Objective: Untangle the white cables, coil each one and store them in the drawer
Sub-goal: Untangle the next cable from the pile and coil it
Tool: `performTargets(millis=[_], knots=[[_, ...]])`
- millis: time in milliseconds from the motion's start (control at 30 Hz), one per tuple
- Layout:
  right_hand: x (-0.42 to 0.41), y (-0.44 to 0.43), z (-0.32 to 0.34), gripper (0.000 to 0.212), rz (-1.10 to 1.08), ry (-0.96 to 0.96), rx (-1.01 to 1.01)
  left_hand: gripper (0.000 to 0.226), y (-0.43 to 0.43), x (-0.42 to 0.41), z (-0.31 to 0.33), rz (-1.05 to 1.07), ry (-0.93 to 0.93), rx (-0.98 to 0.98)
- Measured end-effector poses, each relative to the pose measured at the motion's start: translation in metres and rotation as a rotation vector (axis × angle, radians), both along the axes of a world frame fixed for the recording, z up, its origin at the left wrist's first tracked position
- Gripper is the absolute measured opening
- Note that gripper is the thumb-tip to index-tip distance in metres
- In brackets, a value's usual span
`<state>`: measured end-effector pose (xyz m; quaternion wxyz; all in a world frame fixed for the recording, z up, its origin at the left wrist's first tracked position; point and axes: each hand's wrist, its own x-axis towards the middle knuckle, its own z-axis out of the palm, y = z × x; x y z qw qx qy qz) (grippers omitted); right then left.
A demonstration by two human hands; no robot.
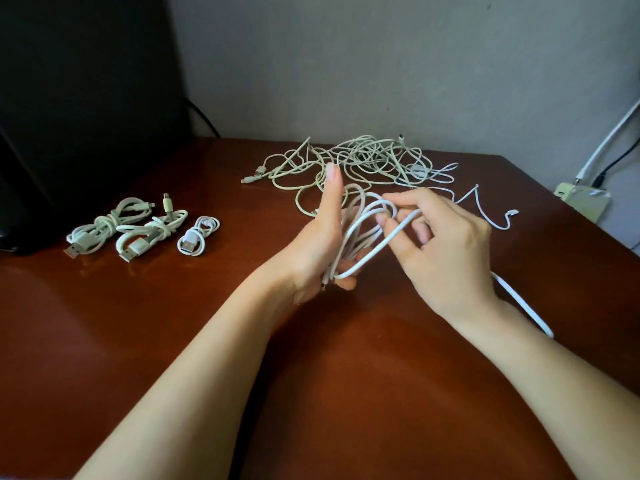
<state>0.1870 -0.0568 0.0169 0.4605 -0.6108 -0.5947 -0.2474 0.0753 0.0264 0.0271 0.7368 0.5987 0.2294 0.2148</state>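
My left hand [322,237] stands upright over the table with its fingers straight, and loops of a white cable [363,220] are wound around it. Its thumb pins the loops at the bottom. My right hand [446,244] pinches a strand of the same cable just right of the loops. The cable's tail [523,306] trails off behind my right wrist. A tangle of white cables [363,157] lies behind both hands. At the left lie three coiled cables [104,226], [152,233], [197,235]. No drawer is in view.
The brown wooden table [173,323] meets a grey wall at the back. A large dark object [69,98] stands at the far left. A power strip [585,199] with plugged cords sits off the table's right edge. A loose thin cable end [498,220] lies right of my hands.
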Motion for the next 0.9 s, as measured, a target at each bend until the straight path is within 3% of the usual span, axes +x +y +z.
performTargets(millis=[100,200,500,733,900], knots=[[0.000,0.001,-0.002,0.009,0.011,0.029,0.054,0.073,-0.006,-0.007,0.004,-0.035,-0.008,0.053],[0.000,0.001,-0.003,0.009,0.022,0.033,0.102,0.069,-0.006,-0.009,0.008,-0.042,-0.054,-0.015],[0.004,0.001,-0.003,0.004,0.057,-0.014,0.041,0.057,0.005,-0.001,0.003,0.095,0.010,-0.020],[0.008,0.001,-0.004,0.002,0.058,0.011,0.032,0.048,0.001,-0.007,0.001,-0.068,-0.079,0.022],[0.009,0.000,-0.004,0.003,0.131,0.002,0.045,0.035,0.001,-0.010,-0.001,-0.020,-0.116,0.012]])
